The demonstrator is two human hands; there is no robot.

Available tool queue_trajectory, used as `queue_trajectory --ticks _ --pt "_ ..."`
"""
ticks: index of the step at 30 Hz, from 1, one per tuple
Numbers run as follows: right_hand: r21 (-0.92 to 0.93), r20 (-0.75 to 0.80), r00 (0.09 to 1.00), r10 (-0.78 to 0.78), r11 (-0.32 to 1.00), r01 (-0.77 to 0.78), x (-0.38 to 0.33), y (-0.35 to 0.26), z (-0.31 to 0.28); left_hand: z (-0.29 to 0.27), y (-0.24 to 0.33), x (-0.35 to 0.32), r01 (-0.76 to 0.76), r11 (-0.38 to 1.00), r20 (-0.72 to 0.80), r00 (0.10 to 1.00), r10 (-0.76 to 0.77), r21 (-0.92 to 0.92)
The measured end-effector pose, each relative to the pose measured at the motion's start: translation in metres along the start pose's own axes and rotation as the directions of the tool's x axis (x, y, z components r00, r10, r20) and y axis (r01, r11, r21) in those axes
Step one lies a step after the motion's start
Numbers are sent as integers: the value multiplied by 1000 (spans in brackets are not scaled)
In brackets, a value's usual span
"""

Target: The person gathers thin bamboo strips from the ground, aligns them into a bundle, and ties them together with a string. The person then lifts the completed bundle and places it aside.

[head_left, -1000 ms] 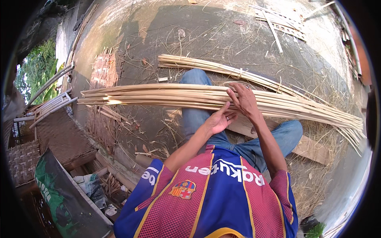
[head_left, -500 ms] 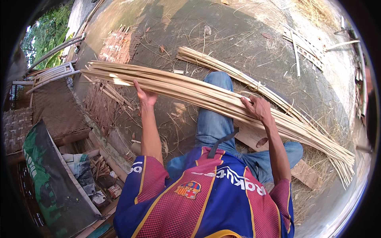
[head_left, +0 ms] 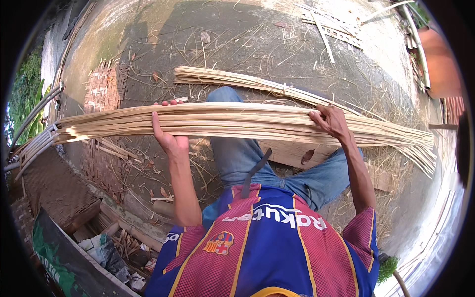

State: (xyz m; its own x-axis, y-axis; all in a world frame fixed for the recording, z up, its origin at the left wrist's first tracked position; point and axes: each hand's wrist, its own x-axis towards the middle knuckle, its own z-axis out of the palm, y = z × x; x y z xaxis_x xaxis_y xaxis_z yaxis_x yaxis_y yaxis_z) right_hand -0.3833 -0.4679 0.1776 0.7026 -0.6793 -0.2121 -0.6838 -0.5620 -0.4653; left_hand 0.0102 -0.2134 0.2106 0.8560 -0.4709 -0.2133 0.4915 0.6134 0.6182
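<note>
A long bundle of pale bamboo strips (head_left: 237, 119) stretches across in front of me, nearly level, above my bent knees. My left hand (head_left: 169, 136) cups it from below near its left part, with the thumb on the near face and fingertips showing over the far edge. Toward the right, my right hand (head_left: 332, 121) is closed round the strips, knuckles up. The strips fan out loosely at their right end. Beyond, a second bundle of bamboo strips (head_left: 222, 75) lies on the ground, tied with a thin band.
A wooden board with a hole (head_left: 282, 152) lies under my right leg. Woven bamboo mats (head_left: 101, 89) are on the ground at left, a slatted piece (head_left: 336, 30) far right. A dark green sheet (head_left: 69, 257) and scraps fill the lower left. Thin shavings litter the ground.
The held bundle has gone from slanting down to the right to nearly level. My left hand now wraps under it with fingertips over the far edge. My view has turned rightward.
</note>
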Motion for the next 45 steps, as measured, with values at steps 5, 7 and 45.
queue_trajectory --ticks 5,7,45 --pt "68 -223 973 63 996 -49 -26 20 38 -50 -69 -28 168 986 -17 986 -168 -1" --pt "103 -330 943 -30 992 67 -22 -15 48 -60 -76 -31 201 979 -5 979 -202 -45" --pt "236 -296 955 -37 966 111 39 -230 153 -61 -86 -22 210 977 65 975 -212 44"
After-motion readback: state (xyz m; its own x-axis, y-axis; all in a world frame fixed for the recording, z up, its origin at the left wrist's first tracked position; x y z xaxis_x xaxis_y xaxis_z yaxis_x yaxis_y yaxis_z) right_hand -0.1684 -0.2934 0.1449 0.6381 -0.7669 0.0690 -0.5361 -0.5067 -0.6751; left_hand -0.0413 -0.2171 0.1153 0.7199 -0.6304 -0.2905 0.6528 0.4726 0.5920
